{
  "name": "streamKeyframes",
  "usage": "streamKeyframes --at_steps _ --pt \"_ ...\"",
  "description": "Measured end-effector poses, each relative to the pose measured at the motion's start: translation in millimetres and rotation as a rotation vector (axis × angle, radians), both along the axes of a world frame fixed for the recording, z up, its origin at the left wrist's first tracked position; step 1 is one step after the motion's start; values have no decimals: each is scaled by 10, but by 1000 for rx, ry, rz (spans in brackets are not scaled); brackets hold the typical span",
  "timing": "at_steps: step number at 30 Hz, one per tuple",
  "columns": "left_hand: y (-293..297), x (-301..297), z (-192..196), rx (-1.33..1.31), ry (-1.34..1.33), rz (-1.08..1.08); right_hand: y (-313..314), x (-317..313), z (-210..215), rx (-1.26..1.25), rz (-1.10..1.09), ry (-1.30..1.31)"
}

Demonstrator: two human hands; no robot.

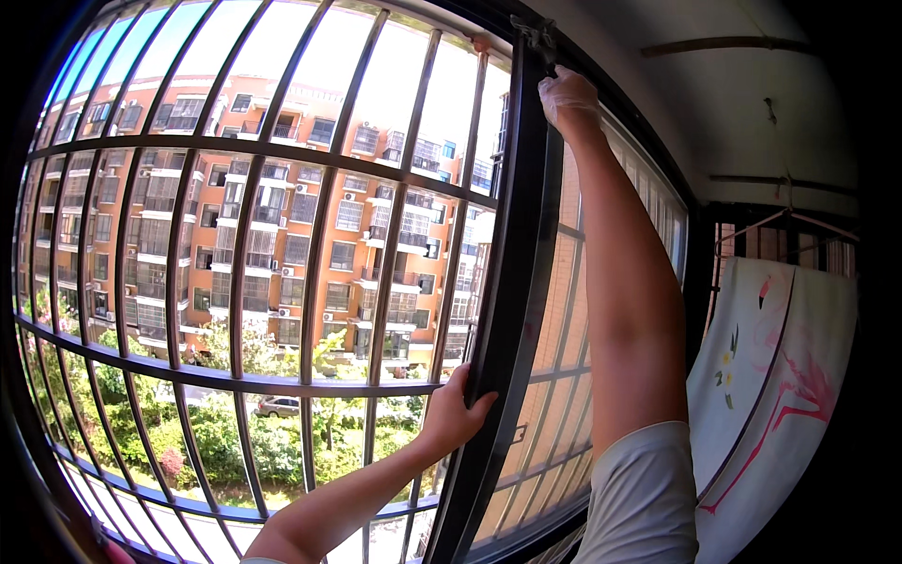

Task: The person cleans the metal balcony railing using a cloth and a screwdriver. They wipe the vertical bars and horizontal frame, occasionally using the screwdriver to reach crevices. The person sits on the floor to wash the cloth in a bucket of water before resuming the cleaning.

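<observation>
My left hand [456, 414] grips the edge of the dark window frame [500, 329], its thumb on the near face and its fingers round the far side. High up, my right hand [568, 99] is closed near the top of the frame. It wears a thin, clear plastic glove. A short dark stub, like a handle, shows at its fingers. Just above, a grey, crumpled, cloth-like piece [536, 34] lies against the frame's top corner. I cannot tell whether the stub and the grey piece are joined.
Metal security bars [235, 282] cover the opening on the left, with an orange building and trees beyond. A glass pane [554, 367] stands right of the frame. A white towel with a pink flamingo [780, 376] hangs at the right, under a ceiling rod [728, 44].
</observation>
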State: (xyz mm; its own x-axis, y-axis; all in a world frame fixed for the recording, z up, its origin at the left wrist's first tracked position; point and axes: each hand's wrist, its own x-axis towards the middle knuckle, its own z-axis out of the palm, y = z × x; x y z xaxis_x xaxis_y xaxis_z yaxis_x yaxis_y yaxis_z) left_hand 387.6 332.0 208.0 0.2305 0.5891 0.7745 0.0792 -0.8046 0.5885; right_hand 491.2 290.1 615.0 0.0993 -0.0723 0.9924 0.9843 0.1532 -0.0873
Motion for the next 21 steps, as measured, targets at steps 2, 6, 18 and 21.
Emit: streamKeyframes --at_steps 2,6,18,21 --pt "-9 -29 -19 -23 -9 19 115 59 -94 50 -9 -47" --pt "18 -10 -10 49 -26 -20 103 68 23 43 2 32" --pt "-18 14 14 -6 -32 -34 -25 -43 -157 -67 -129 125" --pt "16 23 -4 -1 -58 -39 74 -11 -141 -17 -143 116"
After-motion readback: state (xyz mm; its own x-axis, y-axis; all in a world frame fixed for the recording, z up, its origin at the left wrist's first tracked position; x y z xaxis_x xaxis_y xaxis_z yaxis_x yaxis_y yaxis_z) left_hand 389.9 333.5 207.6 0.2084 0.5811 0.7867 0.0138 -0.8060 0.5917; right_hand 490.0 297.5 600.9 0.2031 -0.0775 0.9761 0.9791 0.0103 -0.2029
